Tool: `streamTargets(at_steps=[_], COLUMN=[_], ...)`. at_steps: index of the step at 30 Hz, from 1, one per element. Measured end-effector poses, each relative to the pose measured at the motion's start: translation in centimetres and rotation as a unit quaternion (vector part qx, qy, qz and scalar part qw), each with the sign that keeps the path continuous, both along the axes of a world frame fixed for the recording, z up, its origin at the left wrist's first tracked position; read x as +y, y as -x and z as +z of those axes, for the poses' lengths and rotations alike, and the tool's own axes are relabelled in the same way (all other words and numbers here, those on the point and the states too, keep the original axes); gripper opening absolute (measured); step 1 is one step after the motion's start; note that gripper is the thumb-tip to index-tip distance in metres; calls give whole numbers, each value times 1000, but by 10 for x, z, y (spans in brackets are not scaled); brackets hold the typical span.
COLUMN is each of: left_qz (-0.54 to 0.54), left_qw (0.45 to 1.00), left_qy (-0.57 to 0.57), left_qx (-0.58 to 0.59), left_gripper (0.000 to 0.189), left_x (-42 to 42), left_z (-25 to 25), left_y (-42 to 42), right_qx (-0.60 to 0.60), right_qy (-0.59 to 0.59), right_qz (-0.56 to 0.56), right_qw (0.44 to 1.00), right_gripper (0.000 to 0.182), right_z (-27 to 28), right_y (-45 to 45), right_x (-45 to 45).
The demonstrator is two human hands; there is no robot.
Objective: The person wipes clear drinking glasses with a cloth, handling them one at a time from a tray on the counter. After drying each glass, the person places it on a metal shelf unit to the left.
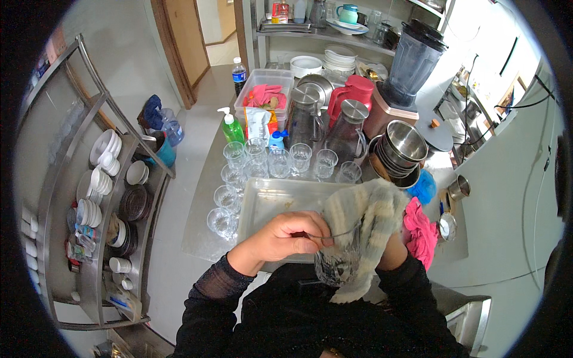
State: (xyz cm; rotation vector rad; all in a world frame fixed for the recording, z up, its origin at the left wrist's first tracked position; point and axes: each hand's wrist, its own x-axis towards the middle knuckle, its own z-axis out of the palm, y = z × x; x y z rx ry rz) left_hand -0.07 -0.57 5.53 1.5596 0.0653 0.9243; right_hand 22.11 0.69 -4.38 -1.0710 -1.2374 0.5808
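My left hand (291, 237) pinches the rim of a clear drinking glass (338, 266) between thumb and fingers, just in front of my body. A grey and cream striped cloth (367, 215) lies over the far and right side of the glass. My right hand (394, 250) is mostly hidden behind that cloth; its fingers do not show. Under both hands is a translucent plastic tray (286, 192) on the steel table. Several clear glasses (226, 197) stand upright along the tray's left and far sides.
Glass pitchers (304, 116), a red jug (353, 91), a blender (409, 67) and stacked steel bowls (400, 147) stand beyond the tray. A green pump bottle (233, 127) is at the table's left edge. Pink cloth (421, 228) lies at right. A steel rack (100, 215) holds dishes at far left.
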Motion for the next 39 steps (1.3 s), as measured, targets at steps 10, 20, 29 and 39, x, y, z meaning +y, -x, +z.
streamTargets(at_steps=[10, 20, 29, 39], left_qz=[239, 429, 417, 404], left_qw=[970, 868, 808, 776], left_qy=[45, -129, -254, -291], left_qx=[-4, 214, 330, 386], left_gripper=[10, 11, 17, 18], left_x=[35, 121, 143, 149], left_z=[-1, -50, -96, -121], left_y=[20, -4, -31, -37], right_qx=[388, 336, 390, 455], right_qy=[-50, -112, -75, -64], right_qz=[263, 60, -42, -46], right_qw=[882, 933, 917, 887], right_gripper=[44, 48, 54, 55], right_z=[98, 111, 102, 103], right_y=[-74, -126, -136, -118], right_x=[-23, -90, -121, -133])
